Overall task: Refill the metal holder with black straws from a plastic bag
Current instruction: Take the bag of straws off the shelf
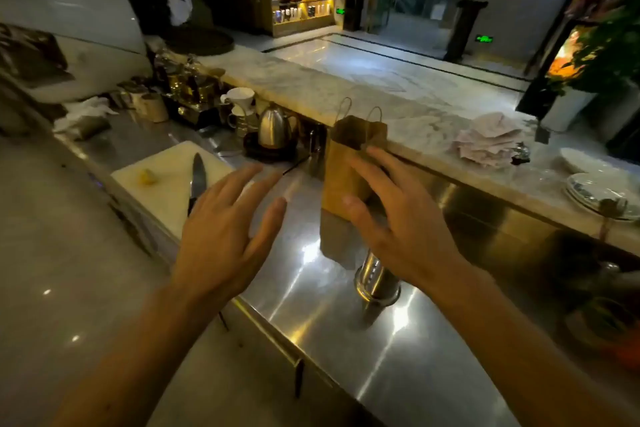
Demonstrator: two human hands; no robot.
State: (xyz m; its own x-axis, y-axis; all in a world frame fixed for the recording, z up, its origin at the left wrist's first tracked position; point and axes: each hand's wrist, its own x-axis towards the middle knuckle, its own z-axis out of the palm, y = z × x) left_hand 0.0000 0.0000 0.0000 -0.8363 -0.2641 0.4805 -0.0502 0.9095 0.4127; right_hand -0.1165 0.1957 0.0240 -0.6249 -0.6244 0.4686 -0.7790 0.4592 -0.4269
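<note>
A: Hands first: your left hand (221, 222) and right hand (398, 218) both hovered over the steel counter (346, 322), fingers spread apart, gripping nothing.

B: And the metal holder (375, 279)?

A: It stood on the counter just under your right wrist, probably set close for loading. Beyond your fingers stood 1 paper bag (346, 163). I couldn't make out the plastic bag or black straws.

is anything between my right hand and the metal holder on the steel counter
Nothing visible. The right hand hovers open just above the metal holder, partly hiding its top; the brown paper bag stands behind it, not between. The left hand is off to the side.
</note>
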